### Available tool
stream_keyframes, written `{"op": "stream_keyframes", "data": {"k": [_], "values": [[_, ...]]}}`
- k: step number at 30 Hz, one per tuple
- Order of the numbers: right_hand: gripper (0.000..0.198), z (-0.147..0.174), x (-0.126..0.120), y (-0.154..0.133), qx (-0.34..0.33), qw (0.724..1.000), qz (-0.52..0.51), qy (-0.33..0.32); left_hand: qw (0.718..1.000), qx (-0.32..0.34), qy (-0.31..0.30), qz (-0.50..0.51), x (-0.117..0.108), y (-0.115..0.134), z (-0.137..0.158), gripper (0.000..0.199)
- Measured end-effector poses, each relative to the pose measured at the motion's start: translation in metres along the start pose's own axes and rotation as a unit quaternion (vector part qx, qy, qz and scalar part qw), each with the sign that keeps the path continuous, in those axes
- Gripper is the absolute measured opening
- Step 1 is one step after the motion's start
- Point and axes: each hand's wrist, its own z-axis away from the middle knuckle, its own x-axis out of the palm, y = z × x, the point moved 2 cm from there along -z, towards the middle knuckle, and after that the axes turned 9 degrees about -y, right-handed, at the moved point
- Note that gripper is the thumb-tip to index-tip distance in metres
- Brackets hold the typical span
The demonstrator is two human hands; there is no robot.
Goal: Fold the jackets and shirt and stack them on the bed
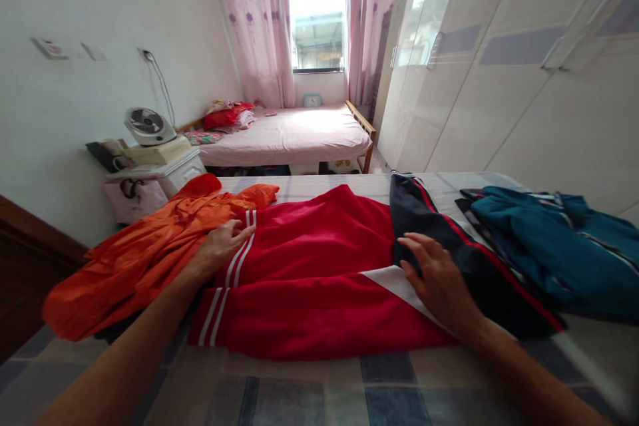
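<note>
A red garment with white stripes and a navy part lies spread flat on the bed's checked sheet. My left hand rests flat on the striped left end of it, fingers apart, right beside an orange garment. My right hand lies flat on the white and navy section at the right, fingers spread. Neither hand grips the cloth.
A teal garment lies at the bed's right. A nightstand with a small fan stands left. A second bed sits under the window. White wardrobe doors line the right wall.
</note>
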Motion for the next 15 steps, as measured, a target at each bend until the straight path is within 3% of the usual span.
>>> {"op": "stream_keyframes", "data": {"k": [4,8,15], "values": [[0.030,0.006,0.030,0.001,0.001,0.998,-0.020,-0.059,1.000,0.024,-0.006,-0.013,0.014,0.005,-0.018,0.045],[0.030,0.010,0.030,0.004,0.005,0.997,-0.028,-0.068,0.999,-0.001,0.033,-0.039,0.009,0.006,-0.009,0.047],[0.030,0.008,0.029,0.002,0.006,0.997,-0.034,-0.066,0.998,-0.068,0.000,-0.005,0.016,0.004,-0.017,0.058]]}}
